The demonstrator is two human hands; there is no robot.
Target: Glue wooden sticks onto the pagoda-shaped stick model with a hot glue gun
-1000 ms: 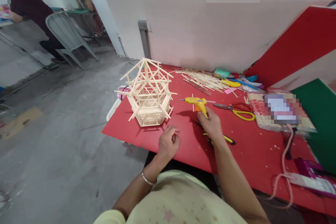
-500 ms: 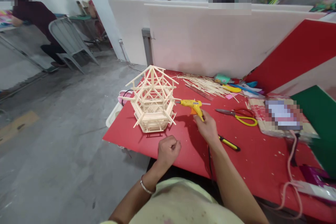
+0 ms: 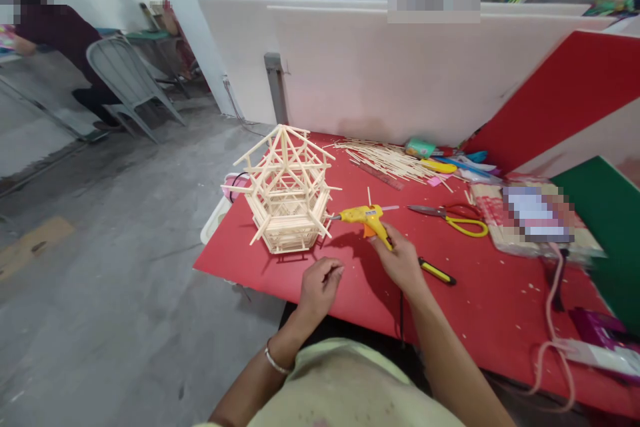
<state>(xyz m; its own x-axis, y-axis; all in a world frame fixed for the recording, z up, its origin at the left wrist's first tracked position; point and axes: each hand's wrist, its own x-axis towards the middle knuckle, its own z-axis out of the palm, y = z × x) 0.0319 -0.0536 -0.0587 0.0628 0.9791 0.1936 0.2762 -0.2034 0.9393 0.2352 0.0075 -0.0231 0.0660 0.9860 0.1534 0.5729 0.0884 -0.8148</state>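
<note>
A yellow hot glue gun is gripped by its handle in my right hand. Its nozzle points left and reaches the right side of a pavilion-like model built from thin wooden sticks; I cannot tell whether it touches. A clear glue stick pokes out of the gun's back end. My left hand is curled closed near the table's front edge, just below the model. Whatever its fingers hold, if anything, is hidden. The model stands upright on the red tabletop.
Scissors and a yellow utility knife lie right of my right hand. Loose wooden sticks spread along the back, with a ruler before them. A phone rests on a package. White boards stand behind.
The glue gun and my right hand have moved slightly down and toward me, so the nozzle sits lower beside the model. My left hand stays nearly still, its fingers shifting slightly.
</note>
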